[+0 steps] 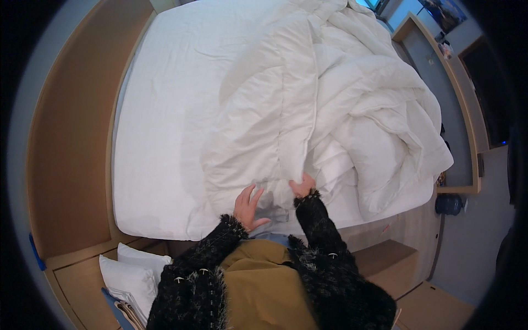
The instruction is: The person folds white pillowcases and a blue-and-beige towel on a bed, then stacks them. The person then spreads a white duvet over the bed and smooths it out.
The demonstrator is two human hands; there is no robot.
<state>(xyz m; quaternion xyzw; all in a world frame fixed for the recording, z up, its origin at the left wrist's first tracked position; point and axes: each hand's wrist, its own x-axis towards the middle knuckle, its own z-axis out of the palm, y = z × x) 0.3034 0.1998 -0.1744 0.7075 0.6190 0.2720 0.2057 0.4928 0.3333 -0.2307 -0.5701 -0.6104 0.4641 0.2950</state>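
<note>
A bulky white duvet (275, 104) lies rumpled over the middle and right of the bed, its folds heaped highest on the right. At the near edge, my right hand (304, 186) has its fingers closed on a corner of the duvet's seam; some fingertips are hidden in the fabric. My left hand (249, 209), fingers spread and apart, hovers by or rests lightly at the near border of the bedding, holding nothing. Between the hands shows a thin greyish fold of cloth (269, 201). Under it all is the white fitted sheet (159, 121), bare on the left side.
A brown headboard (71, 143) runs along the left. White pillows (129, 269) are stacked at the lower left. A wooden bench or box (388, 264) stands near right, a blue water jug (449, 204) beyond it. A wood-framed desk (462, 104) and dark screen line the right wall.
</note>
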